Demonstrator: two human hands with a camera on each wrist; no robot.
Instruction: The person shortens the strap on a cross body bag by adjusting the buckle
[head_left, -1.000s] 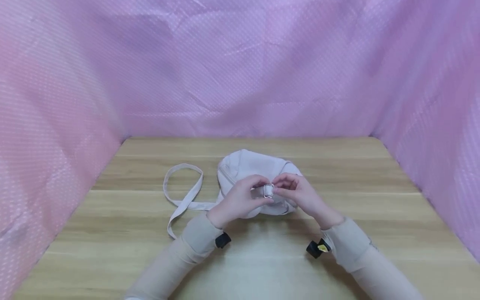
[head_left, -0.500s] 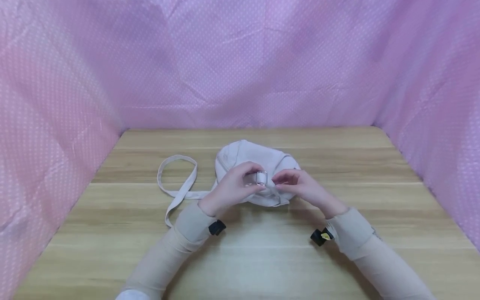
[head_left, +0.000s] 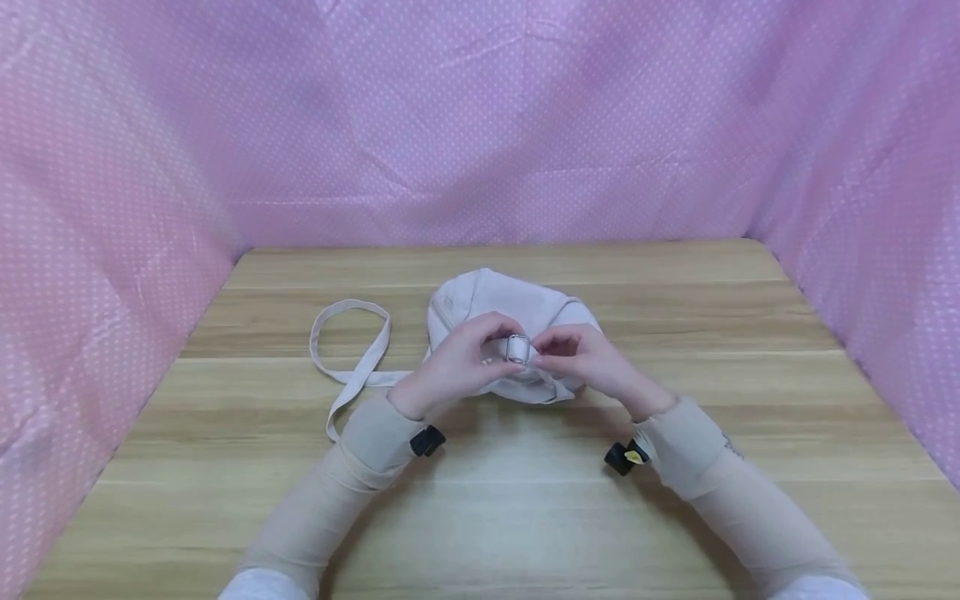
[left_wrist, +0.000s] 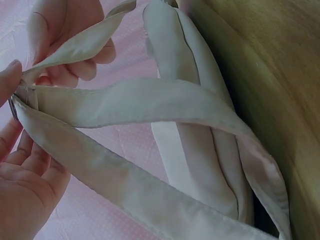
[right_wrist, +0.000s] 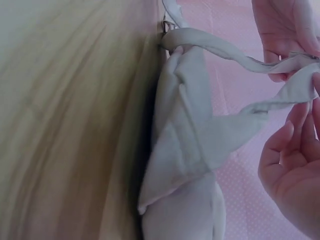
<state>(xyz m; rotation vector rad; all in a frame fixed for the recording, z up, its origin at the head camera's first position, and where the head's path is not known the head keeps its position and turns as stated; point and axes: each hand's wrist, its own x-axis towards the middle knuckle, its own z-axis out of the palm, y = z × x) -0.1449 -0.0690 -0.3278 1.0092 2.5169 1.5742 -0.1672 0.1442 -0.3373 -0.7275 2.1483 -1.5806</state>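
A pale beige cloth bag (head_left: 517,292) lies on the table. In front of it, my left hand (head_left: 457,354) grips a square metal buckle (head_left: 517,348) threaded with the bag's strap (right_wrist: 230,47). Just right of the buckle, my right hand (head_left: 592,362) pinches a piece of the strap with thumb and fingertips. Two lengths of strap (left_wrist: 120,102) run from the buckle toward the bag in the left wrist view. Another twisted piece (left_wrist: 85,47) passes in front of the right hand (left_wrist: 65,25). Fingers partly hide the buckle in both wrist views.
The strap's slack loop (head_left: 348,312) lies on the wooden table (head_left: 510,517) to the left of the bag. Pink dotted sheeting (head_left: 480,125) rises behind the table and along both sides. Small black devices (head_left: 427,440) are worn at both wrists.
The right fingers drew slightly apart from the buckle half a second ago and are now back close against it on the strap. The left hand keeps the buckle. The head view has tilted slightly down, then up.
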